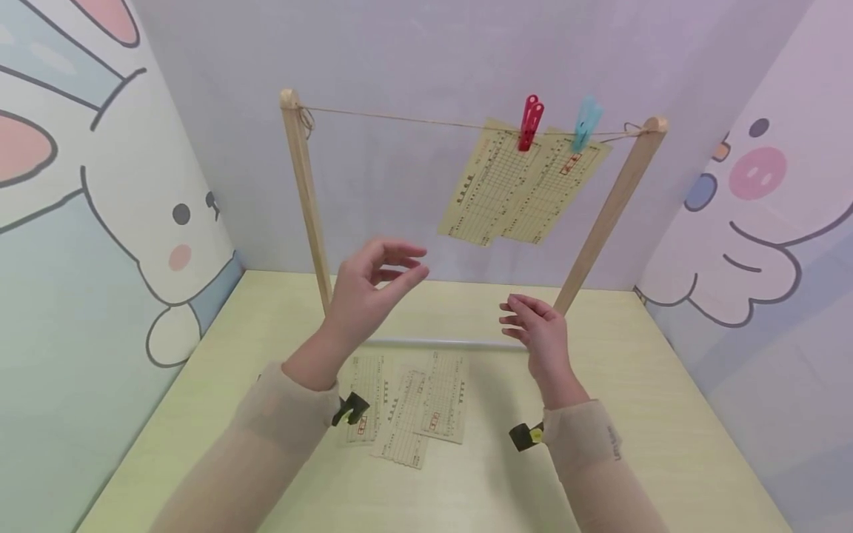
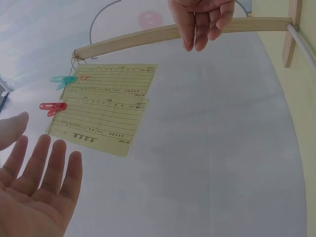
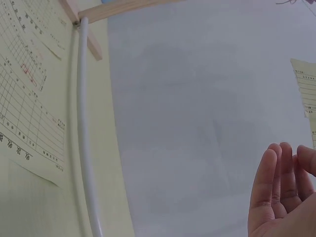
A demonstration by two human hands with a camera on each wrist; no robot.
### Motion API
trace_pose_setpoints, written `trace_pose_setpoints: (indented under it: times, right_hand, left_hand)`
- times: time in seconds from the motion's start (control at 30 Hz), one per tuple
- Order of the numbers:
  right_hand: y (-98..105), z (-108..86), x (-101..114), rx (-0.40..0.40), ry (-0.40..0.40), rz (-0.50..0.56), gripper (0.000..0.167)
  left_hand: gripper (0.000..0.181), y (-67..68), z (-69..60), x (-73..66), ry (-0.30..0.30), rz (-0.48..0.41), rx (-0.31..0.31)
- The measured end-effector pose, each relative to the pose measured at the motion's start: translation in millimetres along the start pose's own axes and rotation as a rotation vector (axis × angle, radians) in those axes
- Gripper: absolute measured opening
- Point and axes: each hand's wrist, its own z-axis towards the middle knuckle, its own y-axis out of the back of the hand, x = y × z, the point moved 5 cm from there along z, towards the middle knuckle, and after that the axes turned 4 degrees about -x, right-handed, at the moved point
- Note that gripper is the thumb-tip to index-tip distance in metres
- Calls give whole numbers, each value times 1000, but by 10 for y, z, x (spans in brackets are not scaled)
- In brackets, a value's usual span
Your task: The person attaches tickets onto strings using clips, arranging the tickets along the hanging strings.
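Observation:
Two yellow printed sheets hang from a string, the left one (image 1: 489, 185) under a red clothespin (image 1: 531, 124), the right one (image 1: 556, 189) under a light blue clothespin (image 1: 586, 124). My left hand (image 1: 366, 289) is raised left of and below them, fingers relaxed, holding nothing; the left wrist view shows its palm (image 2: 34, 192) with fingers apart. Lower right, my right hand (image 1: 541, 333) is in the air, fingers slightly bent and empty; in the right wrist view the hand (image 3: 284, 197) touches no object. Several similar sheets (image 1: 443, 396) lie on the table beneath, partly overlapping.
Wooden posts stand at the left (image 1: 306, 192) and right (image 1: 609, 215), with the string (image 1: 400, 118) tied between their tops. A white rod (image 1: 440, 343) runs low between them. Walls with cartoon animals flank the table (image 1: 480, 488).

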Motion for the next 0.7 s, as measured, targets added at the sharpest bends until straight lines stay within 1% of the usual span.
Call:
trace_pose_setpoints:
  times: [0.2,0.3,0.43,0.53,0.63,0.7]
  right_hand:
    - [38,-1,-167,-13,-18,-24,6]
    - [51,-12,-266,-9,-41,-41,5]
    - [56,-31,-400,3,-74,-68,8]
    - [55,-45,-489,18,-79,-84,8]
    - [59,-58,-581,25,-82,-103,3]
    - [67,-65,-647,25,-89,-126,8]
  left_hand:
    - [24,74,-109,142,19,-3,-29]
    - [25,113,-183,229,64,-15,-38]
    - [26,157,-296,353,131,-11,-40]
    - [25,193,-371,418,154,1,-46]
    - [25,241,-446,487,173,15,-60]
    - [25,274,-502,550,195,25,-65]
